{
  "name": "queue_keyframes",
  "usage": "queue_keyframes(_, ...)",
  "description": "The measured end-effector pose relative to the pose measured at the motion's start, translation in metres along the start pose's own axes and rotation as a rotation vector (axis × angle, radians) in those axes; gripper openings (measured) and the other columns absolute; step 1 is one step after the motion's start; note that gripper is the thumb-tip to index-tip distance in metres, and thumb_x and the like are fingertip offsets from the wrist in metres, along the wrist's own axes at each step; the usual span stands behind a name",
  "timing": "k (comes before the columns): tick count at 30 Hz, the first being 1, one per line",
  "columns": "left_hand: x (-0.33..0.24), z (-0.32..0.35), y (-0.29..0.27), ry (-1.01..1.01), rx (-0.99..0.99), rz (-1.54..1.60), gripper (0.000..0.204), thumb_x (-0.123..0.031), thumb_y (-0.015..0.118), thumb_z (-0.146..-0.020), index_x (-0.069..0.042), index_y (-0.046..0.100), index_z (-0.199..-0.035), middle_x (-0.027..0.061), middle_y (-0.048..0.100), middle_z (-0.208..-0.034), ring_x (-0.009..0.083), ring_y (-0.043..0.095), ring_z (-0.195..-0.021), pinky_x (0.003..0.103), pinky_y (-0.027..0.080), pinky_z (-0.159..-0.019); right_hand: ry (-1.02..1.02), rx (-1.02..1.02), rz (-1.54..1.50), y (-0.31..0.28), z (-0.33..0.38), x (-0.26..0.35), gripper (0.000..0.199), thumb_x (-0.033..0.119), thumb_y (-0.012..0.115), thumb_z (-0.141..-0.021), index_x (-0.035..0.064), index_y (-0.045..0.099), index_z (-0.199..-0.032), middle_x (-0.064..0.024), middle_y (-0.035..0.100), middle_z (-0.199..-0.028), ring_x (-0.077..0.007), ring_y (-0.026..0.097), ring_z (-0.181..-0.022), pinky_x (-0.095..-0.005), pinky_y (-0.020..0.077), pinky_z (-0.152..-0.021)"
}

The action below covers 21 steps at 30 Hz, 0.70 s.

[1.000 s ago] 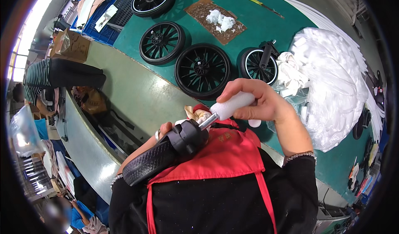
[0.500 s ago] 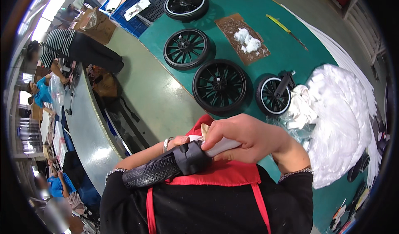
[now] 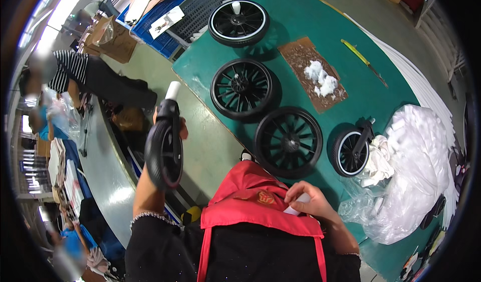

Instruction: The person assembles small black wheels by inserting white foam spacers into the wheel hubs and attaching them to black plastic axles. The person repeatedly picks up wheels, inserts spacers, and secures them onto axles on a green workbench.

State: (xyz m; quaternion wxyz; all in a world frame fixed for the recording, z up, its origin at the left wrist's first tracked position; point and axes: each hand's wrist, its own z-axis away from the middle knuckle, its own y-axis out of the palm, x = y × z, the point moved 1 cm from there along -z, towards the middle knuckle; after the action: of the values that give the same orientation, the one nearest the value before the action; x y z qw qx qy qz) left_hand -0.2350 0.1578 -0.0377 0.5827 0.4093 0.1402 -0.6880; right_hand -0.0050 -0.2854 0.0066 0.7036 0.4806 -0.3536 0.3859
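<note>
At the left, my left hand (image 3: 184,129) is closed round the fork of a small black wheel (image 3: 154,157). The fork points up, and a white sleeve (image 3: 173,90) covers its stem. The wheel partly hides the hand. Low in front of my red apron (image 3: 238,192), my right hand (image 3: 316,202) has its fingers curled round a short white tube (image 3: 299,204). That hand is at the apron's right side, apart from the wheel.
Several black spoked wheels, one a large wheel (image 3: 289,143), lie on the green table (image 3: 300,16). Brown cardboard (image 3: 300,51) bears white fluff. A yellow cutter (image 3: 354,51), a wheel with fork (image 3: 351,153) and a white plastic bag (image 3: 418,167) lie rightward. A person (image 3: 107,79) stands far left.
My hands have parted. The left has carried the wheel up to the left and turned its fork upright. The right has moved down to the apron with a white tube. The view has shifted.
</note>
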Motion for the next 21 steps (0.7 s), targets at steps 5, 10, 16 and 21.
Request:
queue_keyframes(5, -0.082, -0.133, -0.018, 0.218, -0.008, -0.465, 0.064, -0.064, 0.044, -0.092, -0.006, 0.065, -0.11, 0.0142, 0.067, -0.085, 0.0231, 0.065, -0.076, 0.032, 0.051, -0.07, 0.263, -0.099, -0.119, 0.02, -0.035, 0.012, 0.037, 0.005, 0.081, -0.073, 0.0042, 0.058, -0.101, -0.0104, 0.065, -0.102, -0.02, 0.061, -0.099, -0.0331, 0.0494, -0.085)
queue_keyframes(10, -0.133, -0.198, 0.045, 0.465, -0.033, -1.633, 0.067, -0.067, 0.058, -0.081, -0.009, 0.068, -0.112, 0.0158, 0.07, -0.099, 0.0325, 0.067, -0.09, 0.035, 0.048, -0.08, 0.115, -0.058, -0.069, 0.04, -0.062, 0.022, 0.04, -0.002, 0.081, -0.069, 0.004, 0.058, -0.101, -0.012, 0.066, -0.103, -0.0211, 0.062, -0.1, -0.0333, 0.0507, -0.084)
queue_keyframes(16, -0.1, -0.236, 0.071, 0.742, -0.218, -1.814, 0.082, -0.074, 0.06, -0.074, -0.005, 0.062, -0.119, 0.0154, 0.066, -0.112, 0.0321, 0.062, -0.103, 0.037, 0.048, -0.087, 0.23, -0.457, 0.103, 0.031, -0.13, 0.066, 0.029, 0.012, 0.078, -0.08, 0.0053, 0.061, -0.103, -0.003, 0.066, -0.094, -0.0107, 0.061, -0.089, -0.0268, 0.0506, -0.076)
queue_keyframes(21, -0.079, -0.155, 0.087, 1.33, -0.305, -1.406, 0.057, -0.049, 0.074, -0.075, -0.006, 0.06, -0.11, 0.0147, 0.061, -0.101, 0.0353, 0.059, -0.095, 0.043, 0.048, -0.083, -0.158, -0.563, 0.81, 0.021, -0.235, 0.112, 0.026, 0.01, 0.075, -0.082, 0.0051, 0.061, -0.104, -0.0025, 0.062, -0.095, -0.0096, 0.059, -0.083, -0.0253, 0.048, -0.069)
